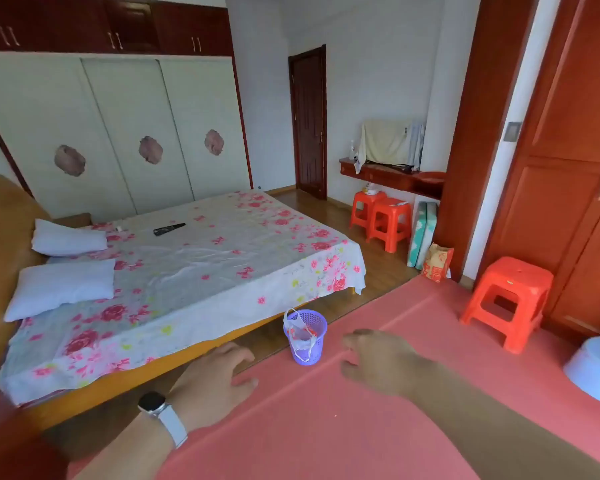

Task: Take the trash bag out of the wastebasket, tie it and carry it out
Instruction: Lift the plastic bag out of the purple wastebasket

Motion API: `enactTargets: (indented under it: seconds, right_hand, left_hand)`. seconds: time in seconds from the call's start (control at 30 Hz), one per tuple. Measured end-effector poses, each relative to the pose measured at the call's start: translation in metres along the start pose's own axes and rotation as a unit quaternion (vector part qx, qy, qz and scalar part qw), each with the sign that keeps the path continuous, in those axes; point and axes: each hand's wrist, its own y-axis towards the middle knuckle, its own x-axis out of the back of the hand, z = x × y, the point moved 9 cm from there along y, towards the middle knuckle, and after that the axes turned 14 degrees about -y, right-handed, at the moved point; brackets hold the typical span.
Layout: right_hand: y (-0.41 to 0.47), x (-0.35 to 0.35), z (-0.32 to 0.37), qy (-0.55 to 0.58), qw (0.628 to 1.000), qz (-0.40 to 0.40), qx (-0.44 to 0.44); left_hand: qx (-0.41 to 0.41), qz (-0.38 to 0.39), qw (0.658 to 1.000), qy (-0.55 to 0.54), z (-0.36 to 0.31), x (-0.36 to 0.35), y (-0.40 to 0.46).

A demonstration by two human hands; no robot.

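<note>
A small purple mesh wastebasket (307, 348) stands on the floor at the edge of the pink mat, beside the bed. A white trash bag (298, 332) sits inside it, with its handles sticking up over the rim and something red showing within. My left hand (215, 375), with a white watch on the wrist, hovers left of the basket with fingers apart and holds nothing. My right hand (381, 362) hangs to the basket's right, fingers loosely curled, also holding nothing. Neither hand touches the basket or the bag.
A bed (187, 271) with a floral sheet fills the left. A pink mat (361, 427) covers the near floor. A red stool (510, 299) and a pale blue stool (596, 368) stand on the right by a wooden wardrobe. Two more red stools (381, 216) and a closed dark door (309, 123) lie farther back.
</note>
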Motion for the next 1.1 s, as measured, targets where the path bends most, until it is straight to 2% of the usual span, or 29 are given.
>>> enactTargets:
  seconds: [0.2, 0.33, 0.57, 0.77, 0.9, 1.1]
  right_hand:
    - [0.071, -0.027, -0.005, -0.015, 0.999, 0.035, -0.029]
    - [0.129, -0.02, -0.006, -0.021, 0.997, 0.046, -0.054]
    - [0.212, 0.017, 0.0, -0.02, 0.996, -0.042, -0.07]
    - [0.269, -0.017, -0.006, -0.048, 0.997, 0.016, -0.062]
    - [0.311, -0.031, -0.027, -0.032, 0.997, 0.002, -0.064]
    - [0.389, -0.087, -0.069, 0.009, 0.997, 0.056, -0.061]
  left_hand:
    - [-0.018, 0.033, 0.999, -0.006, 0.039, -0.015, 0.078]
    - [-0.031, 0.05, 0.998, -0.008, 0.07, -0.007, 0.133]
    - [-0.076, 0.032, 0.996, -0.019, 0.107, 0.039, 0.228]
    - [-0.085, 0.065, 0.994, -0.025, 0.129, 0.035, 0.281]
    - [-0.071, 0.071, 0.995, -0.03, 0.143, 0.025, 0.327]
    - [-0.035, 0.114, 0.993, -0.017, 0.168, -0.011, 0.405]
